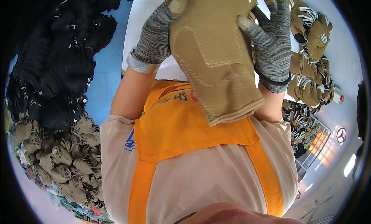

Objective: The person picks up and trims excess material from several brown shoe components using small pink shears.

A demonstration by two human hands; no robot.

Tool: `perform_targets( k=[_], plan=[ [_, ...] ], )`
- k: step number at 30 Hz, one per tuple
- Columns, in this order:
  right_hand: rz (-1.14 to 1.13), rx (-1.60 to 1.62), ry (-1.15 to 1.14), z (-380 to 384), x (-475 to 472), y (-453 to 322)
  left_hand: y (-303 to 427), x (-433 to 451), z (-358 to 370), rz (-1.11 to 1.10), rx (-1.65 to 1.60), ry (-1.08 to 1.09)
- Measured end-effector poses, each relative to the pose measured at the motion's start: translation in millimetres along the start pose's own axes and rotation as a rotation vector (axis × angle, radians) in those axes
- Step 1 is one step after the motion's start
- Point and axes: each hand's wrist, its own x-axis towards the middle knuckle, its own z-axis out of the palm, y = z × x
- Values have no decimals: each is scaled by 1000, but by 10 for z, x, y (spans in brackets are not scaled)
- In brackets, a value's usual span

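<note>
A tan work glove point(214, 50) with double stitching and a patch hangs over the edge of a white table, its hemmed cuff towards my chest. My left hand point(158, 29), in a grey knitted glove, grips its left edge with the thumb on top; the other fingers are hidden beneath. At the glove's right edge, my right hand point(268, 38), also in grey knit, rests its thumb on the tan material. Its other fingers point away and spread apart, partly cut off by the picture's top. Whether they hold anything is not clear. The tan glove's far end is out of view.
The white table point(139, 12) lies under my hands. Black gloves point(52, 58) are heaped at left, above a pile of tan gloves point(63, 163). More brown gloves point(307, 64) with white trim are stacked at right, beside a metal frame point(321, 137). My orange apron point(185, 122) is close below.
</note>
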Motion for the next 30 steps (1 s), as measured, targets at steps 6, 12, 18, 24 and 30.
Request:
perform_targets(
  k=[6,12,18,24,30],
  plan=[
    [-30,-49,63,-87,-27,-223,21,25,83,-31,-15,37],
    [-151,-124,99,-154,-49,-208,52,50,399,20,33,46],
    [-207,-113,108,-284,-84,-208,-45,142,355,79,56,-28],
    [-123,-62,234,-534,-279,-194,-509,241,53,68,207,78],
    [-203,-291,380,-1063,-632,-192,-895,368,310,-4,201,53]
  ],
)
